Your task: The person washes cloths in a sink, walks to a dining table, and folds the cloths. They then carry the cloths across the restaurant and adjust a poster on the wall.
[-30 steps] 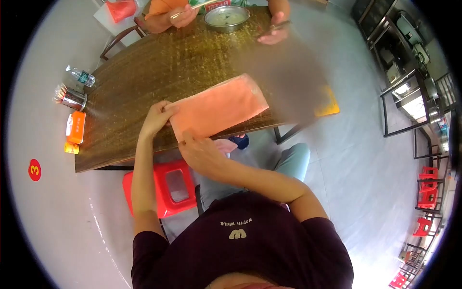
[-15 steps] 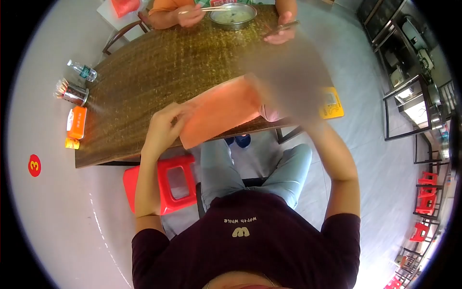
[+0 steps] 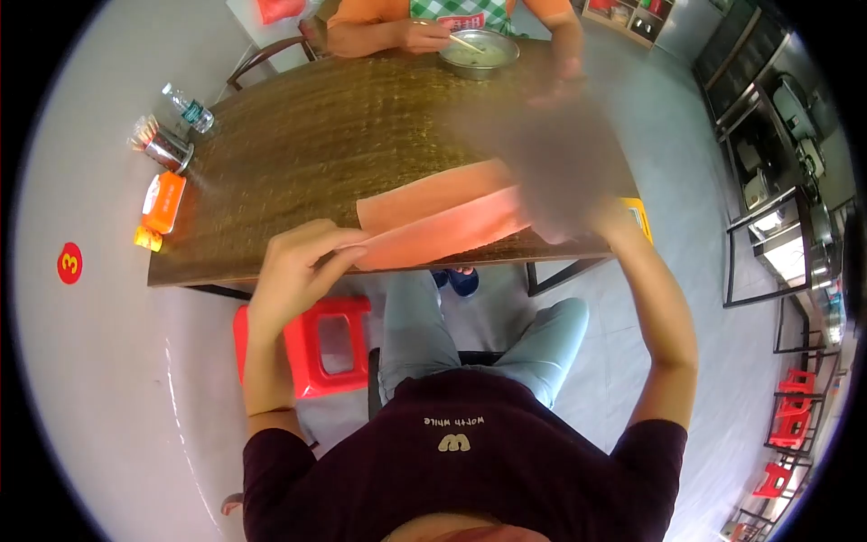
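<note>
Across the table's near side lies an orange sheet (image 3: 442, 237), paper or cloth, with its near part raised in a fold over the flat far part. My left hand (image 3: 312, 262) pinches the left end of that fold between thumb and fingers. A grey blurred patch covers most of my right hand (image 3: 601, 217) at the sheet's right end, so its fingers do not show. The sheet's right end is also hidden under the patch.
On the wooden table (image 3: 298, 154) stand a water bottle (image 3: 191, 110), a chopstick holder (image 3: 170, 149) and an orange tissue pack (image 3: 163, 204). Opposite, a person with chopsticks has a metal bowl (image 3: 479, 59). A yellow card (image 3: 640, 215) is at the right edge; a red stool (image 3: 302, 348) stands below.
The sheet was one broad flat piece; now its near edge is lifted and folded away from me. My left hand has closed on its left end. The view has shifted.
</note>
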Motion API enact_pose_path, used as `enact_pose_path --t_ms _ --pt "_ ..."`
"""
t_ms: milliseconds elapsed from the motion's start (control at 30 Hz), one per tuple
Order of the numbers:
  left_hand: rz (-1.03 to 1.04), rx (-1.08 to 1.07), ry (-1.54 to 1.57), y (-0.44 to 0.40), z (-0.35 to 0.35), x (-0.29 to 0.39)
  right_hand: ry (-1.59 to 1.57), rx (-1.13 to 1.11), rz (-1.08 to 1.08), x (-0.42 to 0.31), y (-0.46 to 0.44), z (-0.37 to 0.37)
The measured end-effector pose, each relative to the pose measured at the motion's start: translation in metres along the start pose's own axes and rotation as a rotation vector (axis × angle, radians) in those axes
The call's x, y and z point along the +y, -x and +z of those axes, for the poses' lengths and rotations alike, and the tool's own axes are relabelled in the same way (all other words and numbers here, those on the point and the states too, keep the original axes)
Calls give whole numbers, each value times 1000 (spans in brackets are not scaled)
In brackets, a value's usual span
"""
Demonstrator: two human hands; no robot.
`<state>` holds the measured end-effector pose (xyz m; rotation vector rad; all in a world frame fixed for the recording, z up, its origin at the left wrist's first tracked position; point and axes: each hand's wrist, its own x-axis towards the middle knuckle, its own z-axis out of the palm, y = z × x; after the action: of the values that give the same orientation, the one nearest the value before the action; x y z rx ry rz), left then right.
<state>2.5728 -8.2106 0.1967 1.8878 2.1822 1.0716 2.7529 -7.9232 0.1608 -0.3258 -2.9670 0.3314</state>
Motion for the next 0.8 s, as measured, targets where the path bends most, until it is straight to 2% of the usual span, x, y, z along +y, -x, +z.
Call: enact_pose_path --t_ms 133,167,233,333,433,500,533,600,633,700,733,800 --pt "67 -60 57 18 -41 12 -109 229 -186 -47 36 -75" --pt "65 -40 61 19 -53 21 -110 220 -178 -57 41 -89" --pt "110 39 32 22 -75 26 -111 143 -122 -74 51 -112" --pt "100 218 30 23 -87 20 -175 396 -126 -99 62 -114" --pt "61 182 126 14 -94 15 -235 319 -50 -109 61 -122" --pt "28 119 187 8 -91 5 -152 246 -50 -102 49 -120" --pt "26 74 199 1 -89 -5 -115 211 -52 -95 39 -116" --pt "-108 43 235 -17 -80 -30 -62 124 -12 -80 16 -102" --pt "-80 21 190 -33 -75 -48 -10 91 4 -73 1 -92" --pt "-71 -70 125 -67 -49 -109 -73 -27 31 -26 -46 -53" --pt "-61 -116 79 -87 -34 -146 12 -7 32 -14 -68 -38" --pt "-262 30 -230 -103 16 -204 226 -34 82 7 -95 -5"
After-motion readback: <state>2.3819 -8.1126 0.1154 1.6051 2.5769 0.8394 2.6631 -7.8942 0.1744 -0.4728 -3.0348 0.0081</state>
